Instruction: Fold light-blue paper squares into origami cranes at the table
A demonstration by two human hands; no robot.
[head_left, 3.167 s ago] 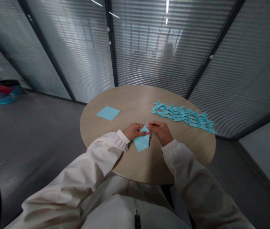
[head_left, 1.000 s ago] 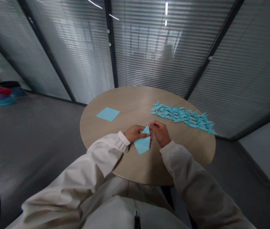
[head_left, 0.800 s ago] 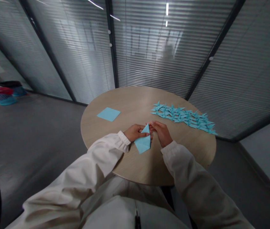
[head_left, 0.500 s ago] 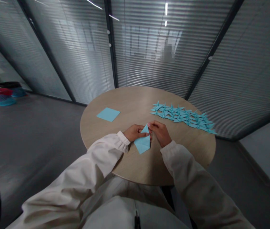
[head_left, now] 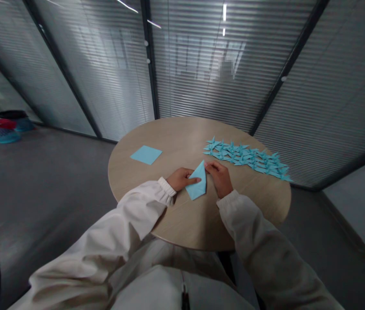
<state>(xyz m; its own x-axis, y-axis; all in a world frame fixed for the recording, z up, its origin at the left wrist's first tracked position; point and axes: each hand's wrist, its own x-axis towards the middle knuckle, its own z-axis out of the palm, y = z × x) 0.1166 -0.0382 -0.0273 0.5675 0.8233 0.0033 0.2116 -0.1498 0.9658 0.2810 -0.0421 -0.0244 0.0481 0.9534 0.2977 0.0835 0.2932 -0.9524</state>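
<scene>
A light-blue sheet of origami paper (head_left: pixel 197 188), folded into a kite shape, is between my hands above the front half of the round table. My left hand (head_left: pixel 181 179) grips it from the left, thumb lying across its face and the other fingers partly hidden behind. Its narrow tip points away from me. Close to that tip, my right hand (head_left: pixel 220 177) pinches the paper's upper right edge with thumb and forefinger. Long pale sleeves cover both wrists.
A flat blue paper square (head_left: pixel 146 155) lies at the table's left. Several folded blue paper cranes (head_left: pixel 247 156) stand in rows at the back right. The wooden table (head_left: pixel 176 133) meets glass panels with blinds. Bins (head_left: pixel 4 129) are on the floor far left.
The folded paper has shifted slightly away from me and to the right, its tip now higher in view. My right fingers have moved a little along with it.
</scene>
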